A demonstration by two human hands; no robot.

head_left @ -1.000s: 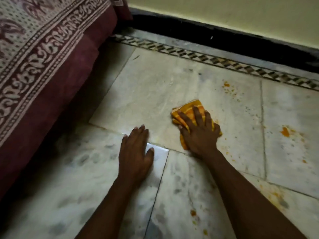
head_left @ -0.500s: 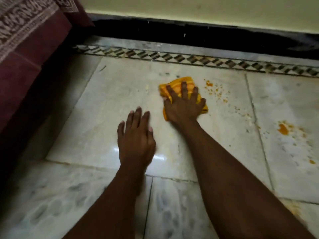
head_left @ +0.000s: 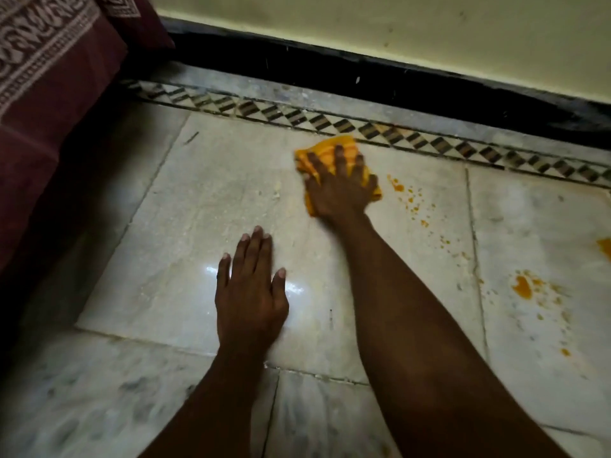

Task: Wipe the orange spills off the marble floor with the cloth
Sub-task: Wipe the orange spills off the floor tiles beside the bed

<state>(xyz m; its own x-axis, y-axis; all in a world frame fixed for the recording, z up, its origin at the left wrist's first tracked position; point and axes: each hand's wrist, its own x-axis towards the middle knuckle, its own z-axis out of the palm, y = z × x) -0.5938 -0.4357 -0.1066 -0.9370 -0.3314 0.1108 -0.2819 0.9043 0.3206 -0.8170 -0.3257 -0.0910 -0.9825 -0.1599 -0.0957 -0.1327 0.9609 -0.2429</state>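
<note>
On pale marble floor [head_left: 205, 206], head view: right hand [head_left: 340, 193] pressed flat, fingers spread, atop crumpled orange-yellow cloth [head_left: 334, 150], near patterned black-and-white border strip [head_left: 429, 140]. Left hand [head_left: 249, 299] flat on bare tile, fingers together, holding nothing, well apart from cloth. Orange spill droplets [head_left: 410, 200] just right of cloth; larger orange patch [head_left: 524, 287] farther right. Maroon printed fabric [head_left: 43, 94] at left.
</note>
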